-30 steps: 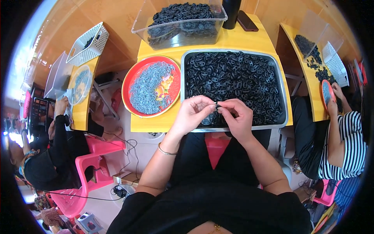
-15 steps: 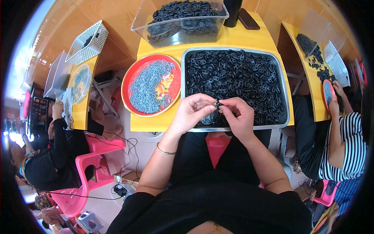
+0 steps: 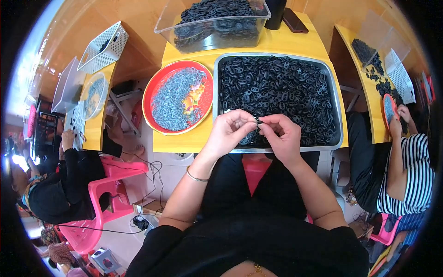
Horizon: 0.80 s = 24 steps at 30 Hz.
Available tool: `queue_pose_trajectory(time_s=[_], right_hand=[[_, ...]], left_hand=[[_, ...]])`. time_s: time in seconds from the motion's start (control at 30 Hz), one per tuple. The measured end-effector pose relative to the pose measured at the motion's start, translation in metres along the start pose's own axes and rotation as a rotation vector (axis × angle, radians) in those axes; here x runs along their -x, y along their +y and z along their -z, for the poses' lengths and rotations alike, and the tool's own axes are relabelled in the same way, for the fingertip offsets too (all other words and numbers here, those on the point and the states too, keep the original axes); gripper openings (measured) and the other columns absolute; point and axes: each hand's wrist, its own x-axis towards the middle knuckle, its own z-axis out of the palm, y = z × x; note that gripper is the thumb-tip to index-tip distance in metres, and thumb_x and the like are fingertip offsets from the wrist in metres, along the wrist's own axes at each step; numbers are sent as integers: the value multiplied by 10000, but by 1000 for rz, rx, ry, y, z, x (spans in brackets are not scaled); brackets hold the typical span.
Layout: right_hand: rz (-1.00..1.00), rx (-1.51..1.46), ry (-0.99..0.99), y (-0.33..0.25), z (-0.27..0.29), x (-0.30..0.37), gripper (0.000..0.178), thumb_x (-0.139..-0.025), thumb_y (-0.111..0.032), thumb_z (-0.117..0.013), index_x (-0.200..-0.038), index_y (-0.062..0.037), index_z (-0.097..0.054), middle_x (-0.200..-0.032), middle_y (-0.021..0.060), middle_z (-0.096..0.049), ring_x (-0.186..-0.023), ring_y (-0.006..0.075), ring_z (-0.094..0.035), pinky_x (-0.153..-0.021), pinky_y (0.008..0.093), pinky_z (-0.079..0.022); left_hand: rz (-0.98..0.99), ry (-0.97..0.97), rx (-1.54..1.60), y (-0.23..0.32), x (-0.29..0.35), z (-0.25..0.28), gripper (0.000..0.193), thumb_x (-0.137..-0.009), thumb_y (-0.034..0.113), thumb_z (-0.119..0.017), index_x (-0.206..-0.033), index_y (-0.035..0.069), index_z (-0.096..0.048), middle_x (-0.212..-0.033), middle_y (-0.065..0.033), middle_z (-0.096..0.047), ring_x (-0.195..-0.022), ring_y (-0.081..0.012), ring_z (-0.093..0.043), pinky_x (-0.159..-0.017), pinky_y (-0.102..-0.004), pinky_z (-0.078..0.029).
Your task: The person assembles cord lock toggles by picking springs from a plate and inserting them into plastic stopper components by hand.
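Note:
My left hand (image 3: 230,131) and my right hand (image 3: 281,136) meet above the near edge of a metal tray (image 3: 338,115). Thumbs and forefingers of both pinch a small black plastic piece (image 3: 258,120), mostly covered by the fingertips. Heaped in the tray are many black oval pieces with two holes (image 3: 277,87), like the one held in colour. Left of the tray, a round red dish (image 3: 149,99) holds a pile of small silvery metal hooks or pins (image 3: 173,104); their exact shape is too small to make out.
Behind the tray stands a clear plastic bin (image 3: 212,41) of black pieces, beside a dark cylinder (image 3: 275,14) and a phone (image 3: 295,21). Co-workers sit at yellow tables left and right, one in a striped shirt (image 3: 410,171). A pink chair (image 3: 99,203) and cables (image 3: 154,180) are at left.
My hands stay pinched together with the black piece, nearly in place. At left, the co-worker's hand has lowered; the view has shifted slightly.

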Motion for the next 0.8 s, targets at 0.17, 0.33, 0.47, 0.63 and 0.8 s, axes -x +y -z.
queue_pose_trajectory(time_s=[0.17,0.33,0.47,0.63,0.8], right_hand=[[8,-42,-14,-4,-1,-2,124,-816,34,-599,-931,11,-639,-858,73,-604,-735,120,-638,-647,228,-518],[114,-8,66,-1,1,-3,126,-829,44,-568,-947,19,-605,-912,91,-582,-773,141,-635,-689,242,-519],[111,-97,82,5,-3,-2,129,-834,58,-552,-956,24,-580,-961,112,-586,-802,154,-639,-727,245,-521],[83,-157,71,9,-2,-1,128,-824,65,-567,-943,24,-591,-977,117,-589,-835,150,-634,-735,242,-524],[210,-118,67,7,-2,-4,125,-793,65,-606,-911,22,-608,-978,112,-590,-862,143,-618,-732,240,-526]], left_hand=[[-46,24,17,3,-1,-3,75,-876,33,-591,-945,6,-602,-827,-9,-627,-726,-46,-573,-657,-187,-467],[-155,95,-532,10,-5,2,131,-837,20,-607,-964,-11,-619,-868,-76,-622,-761,-134,-608,-672,-249,-482],[-359,47,-917,9,-5,-7,230,-747,5,-628,-976,12,-625,-866,-139,-575,-823,-311,-580,-729,-351,-484],[-253,9,-1064,8,-3,-13,277,-758,62,-623,-1036,73,-630,-851,-113,-548,-808,-306,-577,-716,-387,-486],[-238,-24,-1113,6,-3,-10,165,-739,64,-646,-899,32,-620,-847,-122,-546,-818,-305,-574,-707,-386,-478]])
